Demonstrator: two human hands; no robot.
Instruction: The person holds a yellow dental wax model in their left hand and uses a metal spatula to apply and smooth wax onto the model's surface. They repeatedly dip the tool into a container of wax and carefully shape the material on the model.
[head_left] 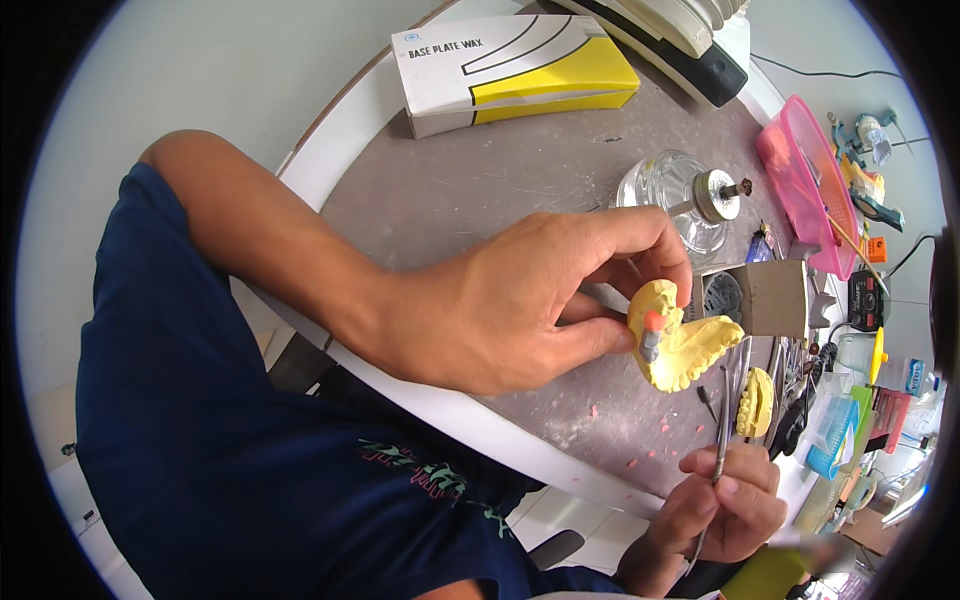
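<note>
My left hand (510,300) pinches a yellow plaster dental cast (695,355) between thumb and fingers, raised above the bench. On the cast's near arm sits a small grey and orange-red patch (651,340). Some of that hand's fingertips are hidden behind the cast. Lower right, my right hand (735,505) closes round a thin metal dental hand instrument (722,430), its long shank pointing up past the cast's teeth without visibly touching them. A second yellow dental cast (755,403) rests on the bench beyond the instrument.
A glass spirit lamp (650,190) with a metal cap stands beyond my left hand. A white and yellow box (520,75) lies at the back. Rightward are an open cardboard box (775,298), a pink basket (815,190) and several tools. Reddish crumbs dot the grey bench (560,430).
</note>
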